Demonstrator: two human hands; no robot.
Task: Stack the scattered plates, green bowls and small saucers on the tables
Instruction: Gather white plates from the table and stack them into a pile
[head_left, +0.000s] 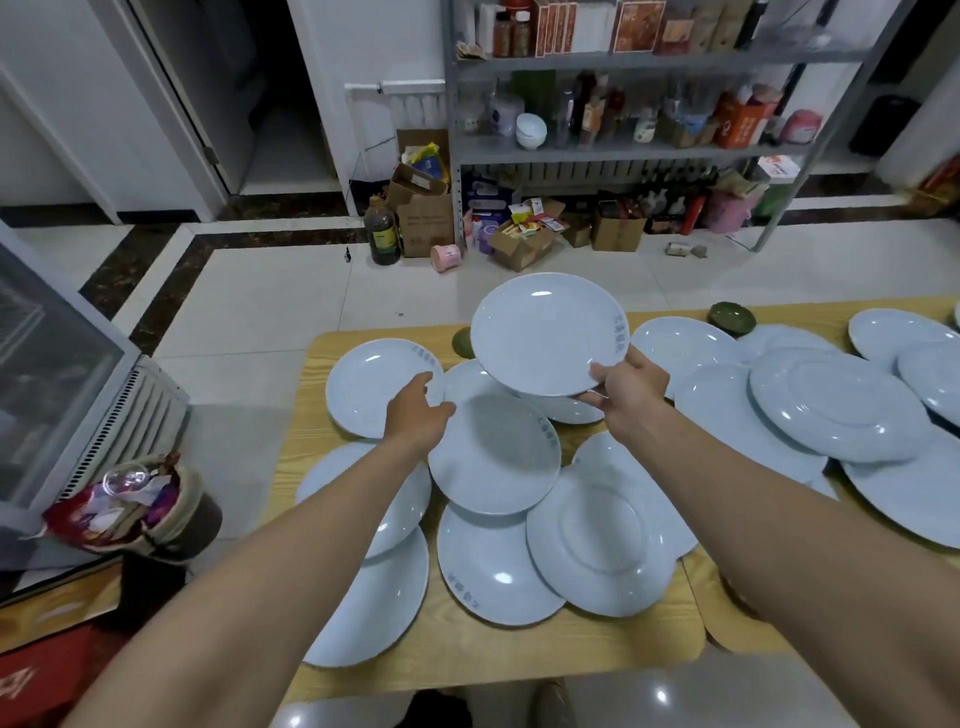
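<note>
**One plate up, plenty still down**

The right hand (626, 387) has a pale blue plate (548, 335) lifted clear above the tabletop (467, 644), grip pinching its near rim, thumb on top and fingers beneath. The plate tilts slightly, face up, above the others. The left hand (418, 410) reaches in low, fingers loosely spread, resting at the near rim of the far-left plate (371, 384) and holding nothing. Just beneath, another plate (493, 454) lies atop overlapping neighbours. Some plates are upside down, like the one (602, 535) near the right forearm. A green bowl (731, 317) sits at the far edge.
</note>
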